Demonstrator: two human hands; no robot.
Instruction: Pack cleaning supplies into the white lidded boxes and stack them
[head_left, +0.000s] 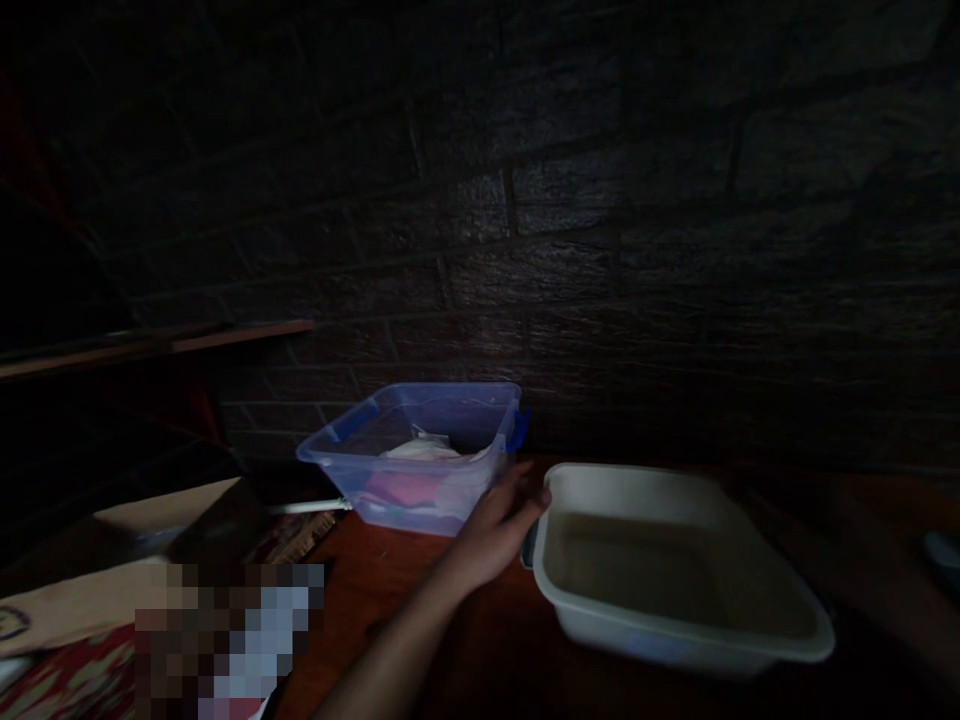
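Observation:
My left hand (496, 528) reaches forward from the lower middle into the gap between two containers. Its fingers are stretched out and slightly apart, with nothing in them. The fingertips lie against the right end of a clear plastic bin (352, 455) with blue latches, which holds white and pink items. The thumb side touches the left rim of a white plastic basin (679, 645), which looks empty inside. Both containers stand on a reddish-brown table (420, 590). My right hand is out of sight.
A dark brick wall (600, 250) rises right behind the table. At the left are a wooden ledge (225, 335), cardboard (157, 510), a dark flat object (225, 525) and patterned red cloth (67, 680). A small dark object (943, 550) sits at the far right. The light is very dim.

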